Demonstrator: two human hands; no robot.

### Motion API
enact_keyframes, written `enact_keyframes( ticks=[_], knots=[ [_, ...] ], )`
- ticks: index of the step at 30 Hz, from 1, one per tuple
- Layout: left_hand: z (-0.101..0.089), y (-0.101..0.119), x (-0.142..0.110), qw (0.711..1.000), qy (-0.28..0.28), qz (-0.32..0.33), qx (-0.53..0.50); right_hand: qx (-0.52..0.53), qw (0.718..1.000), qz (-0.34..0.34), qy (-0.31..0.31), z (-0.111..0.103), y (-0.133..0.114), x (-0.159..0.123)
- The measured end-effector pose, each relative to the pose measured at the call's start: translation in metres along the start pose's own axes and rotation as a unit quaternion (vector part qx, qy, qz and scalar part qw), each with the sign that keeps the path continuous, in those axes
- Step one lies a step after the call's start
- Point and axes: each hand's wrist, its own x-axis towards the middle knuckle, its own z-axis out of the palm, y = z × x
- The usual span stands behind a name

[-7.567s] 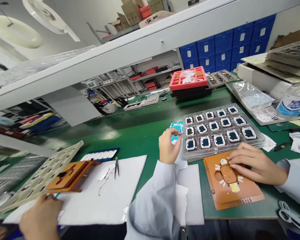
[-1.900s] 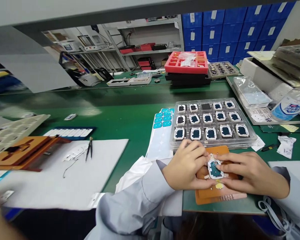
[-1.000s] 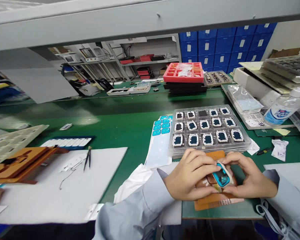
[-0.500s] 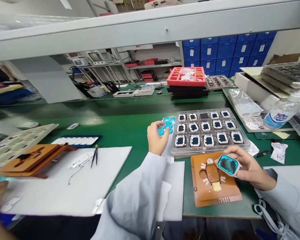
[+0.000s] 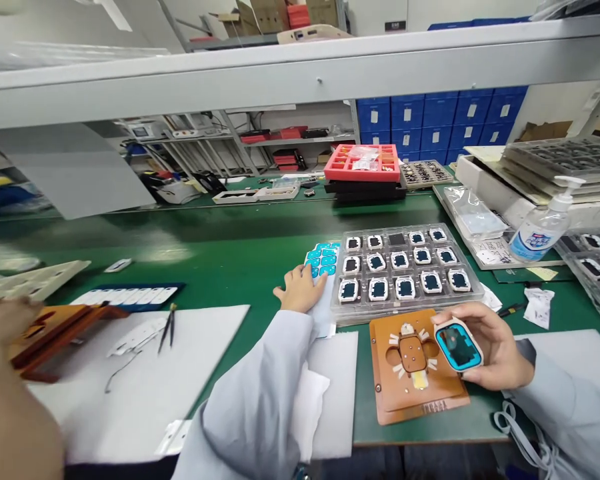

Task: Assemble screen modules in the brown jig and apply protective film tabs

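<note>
My right hand (image 5: 497, 350) grips a pale watch case (image 5: 459, 345) by its side, its face edged with bright blue film. It is held just over the right edge of an orange-brown fixture plate (image 5: 420, 400). My left hand (image 5: 301, 290) lies with fingers spread at the near edge of a sheet of blue stickers (image 5: 325, 250); nothing shows in its grasp. Beside that hand stands a clear plastic tray (image 5: 410, 303), whose pockets hold several watch parts with dark centres.
At the left, another person's arm (image 5: 20, 400) reaches over a wooden jig (image 5: 75, 333). Tweezers (image 5: 167, 327) lie on a white mat (image 5: 205, 340). A red box (image 5: 363, 170) is at the back, a pump bottle (image 5: 543, 230) at the right. A metal beam (image 5: 280, 80) crosses above the bench.
My left hand has gone from curled fingers over the stickers to spread fingers at the sheet's edge. My right hand still holds the watch case. The other person's arm reaches further in.
</note>
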Motion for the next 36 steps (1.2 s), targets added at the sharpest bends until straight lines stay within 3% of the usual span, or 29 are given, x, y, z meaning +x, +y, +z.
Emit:
enact_keyframes(
  ticks=[6,13,27,36],
  knots=[
    [-0.001,-0.004,0.004,1.0,-0.001,0.005,0.016,0.031,0.999,-0.027,-0.004,0.002,-0.002,0.003],
    [-0.002,-0.002,0.002,1.0,-0.004,0.01,0.026,0.047,0.999,0.003,-0.01,0.001,-0.001,0.001],
    [-0.009,0.001,-0.005,0.999,0.015,0.016,0.023,-0.075,0.996,0.031,-0.039,-0.008,-0.008,-0.002],
    [-0.013,0.001,-0.005,0.999,0.02,0.03,0.04,-0.081,0.995,0.039,-0.047,-0.008,-0.006,-0.001]
  ],
)
